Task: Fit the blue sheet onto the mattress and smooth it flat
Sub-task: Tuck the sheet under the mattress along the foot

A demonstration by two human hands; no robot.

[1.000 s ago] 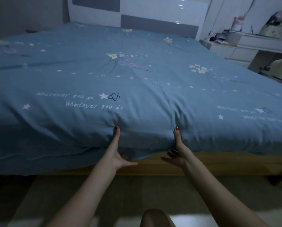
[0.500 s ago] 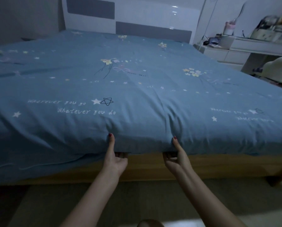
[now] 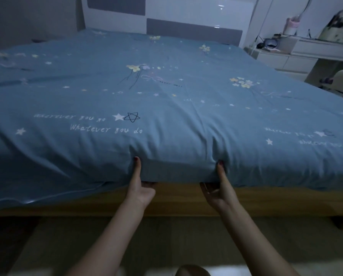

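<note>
Both hands have slid in further since a moment ago, fingers now tucked under the near edge where before they were splayed loose below it. Left hand (image 3: 140, 188) and right hand (image 3: 218, 189) each grip the sheet (image 3: 166, 108) and mattress edge, thumb up the near side, fingers curled under and mostly hidden. That edge runs left to right, straight across in front of the hands, with the bed frame (image 3: 178, 198) just below. Between the hands the hem looks tucked; off to the left it hangs loose over the frame, nearer the left hand, so I'd guess that side's next. On top the sheet covers the mattress, a few creases near the middle.
</note>
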